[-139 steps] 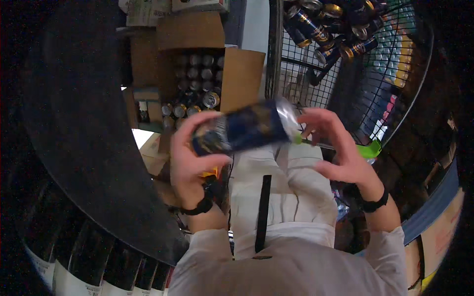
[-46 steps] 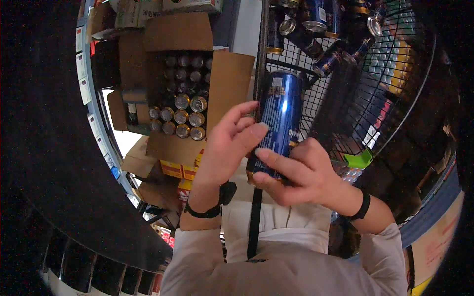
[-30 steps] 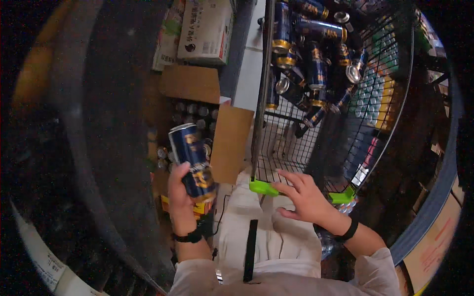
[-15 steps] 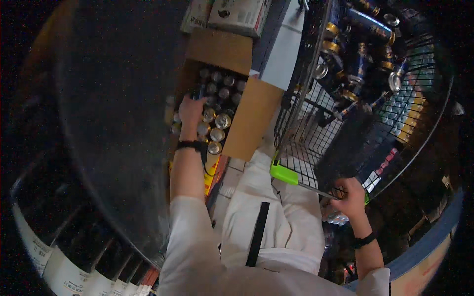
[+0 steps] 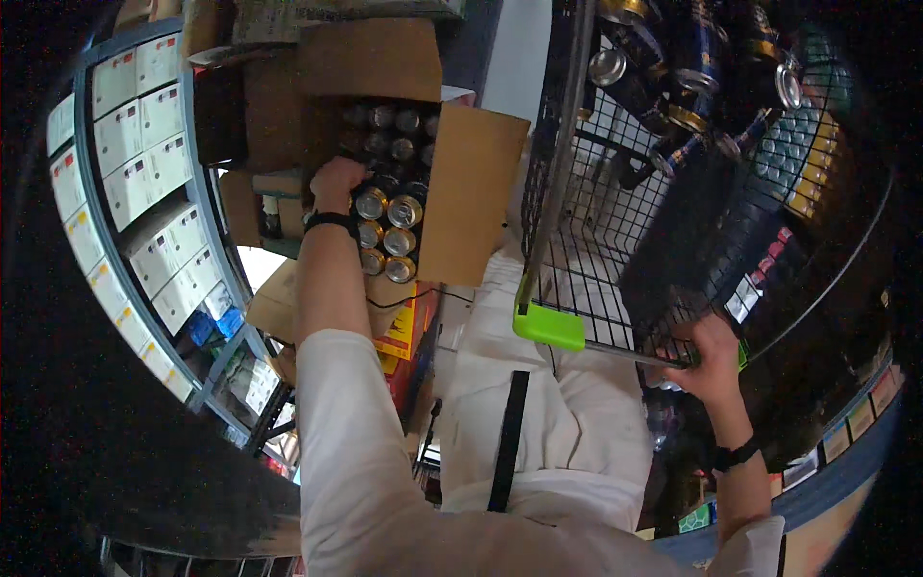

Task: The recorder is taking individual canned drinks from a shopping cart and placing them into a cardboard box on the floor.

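Observation:
My left hand (image 5: 336, 183) reaches into an open cardboard box (image 5: 476, 197) at its left side. The fingers look curled down among the cans; their tips, and whatever they hold, are hidden. Rows of drink cans (image 5: 399, 240) stand upright in the box, silver lids up, with gold rims. To the right is a black wire shopping cart (image 5: 586, 288) with a bright green corner piece (image 5: 548, 327). My right hand (image 5: 710, 356) is closed round the right end of the cart's handle bar. Dark blue and gold cans (image 5: 697, 58) lie loose in the cart's far part.
Shelves at the left hold stacked white cartons (image 5: 144, 125). More cartons (image 5: 346, 10) stand behind the open box. Under the box is a yellow and red package (image 5: 404, 327). Packed bottles (image 5: 798, 154) show beyond the cart's right side, and a shelf edge (image 5: 817, 490) runs along the lower right.
The view has swung, so the shelves at left now show and the box sits further left. My left hand remains in the box, my right hand on the cart's handle.

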{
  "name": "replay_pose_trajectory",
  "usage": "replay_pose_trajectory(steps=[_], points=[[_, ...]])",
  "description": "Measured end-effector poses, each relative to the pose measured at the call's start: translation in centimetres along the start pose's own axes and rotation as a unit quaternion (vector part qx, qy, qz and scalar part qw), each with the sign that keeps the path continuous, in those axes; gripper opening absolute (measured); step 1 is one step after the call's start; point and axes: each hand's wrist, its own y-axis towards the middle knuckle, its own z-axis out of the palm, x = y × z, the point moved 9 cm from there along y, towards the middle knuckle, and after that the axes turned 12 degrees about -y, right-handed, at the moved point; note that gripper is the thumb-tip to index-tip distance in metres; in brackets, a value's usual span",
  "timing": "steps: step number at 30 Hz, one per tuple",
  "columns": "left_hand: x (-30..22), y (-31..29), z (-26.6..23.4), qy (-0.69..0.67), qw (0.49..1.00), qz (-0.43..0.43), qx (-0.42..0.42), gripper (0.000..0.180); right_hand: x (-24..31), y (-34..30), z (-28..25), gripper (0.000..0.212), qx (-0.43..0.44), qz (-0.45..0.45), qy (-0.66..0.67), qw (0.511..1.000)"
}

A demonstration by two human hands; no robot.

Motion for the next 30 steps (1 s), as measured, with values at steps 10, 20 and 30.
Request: replay_pose_trajectory(steps=[10,20,30], points=[[-4.9,-1.9,0.8,-0.038,0.998,-0.036,0.029,0.054,-0.2,-0.7,-0.2,0.053,0.006,0.021,-0.029,0.999],[-1.6,3.5,3.8,-0.003,0.997,-0.015,0.077,0.051,0.1,-0.3,-0.4,0.057,0.011,0.012,-0.013,1.0],[-6.3,2.4,2.7,-0.159,0.986,0.045,0.026,0.042,0.2,0.8,-0.4,0.071,0.162,0.061,0.075,0.982]])
